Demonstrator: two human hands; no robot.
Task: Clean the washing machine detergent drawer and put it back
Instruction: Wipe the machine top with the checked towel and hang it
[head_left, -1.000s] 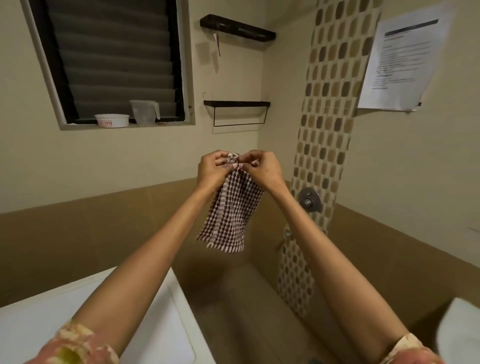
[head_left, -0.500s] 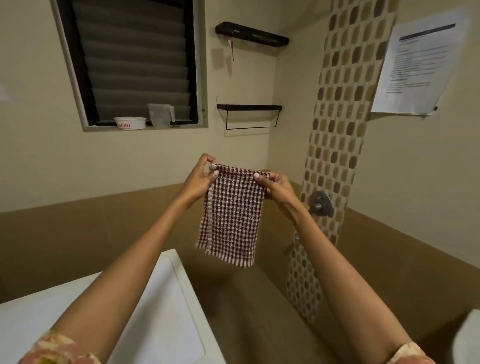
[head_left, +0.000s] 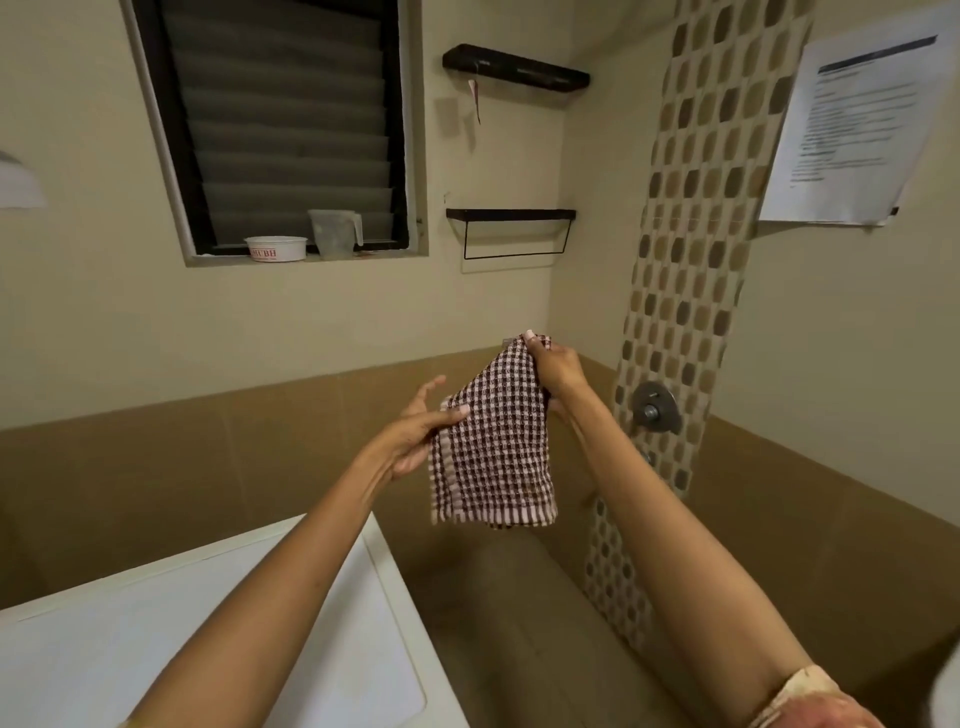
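Cloth (head_left: 493, 452) hangs pinched at its top by the right hand (head_left: 556, 366) — the left hand (head_left: 415, 439) has slid down to pinch its side edge, likely folding it for wiping.

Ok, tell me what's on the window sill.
A white tub with red lettering and a translucent measuring jug stand side by side on the window sill. The tub's rim hides whatever is inside it.
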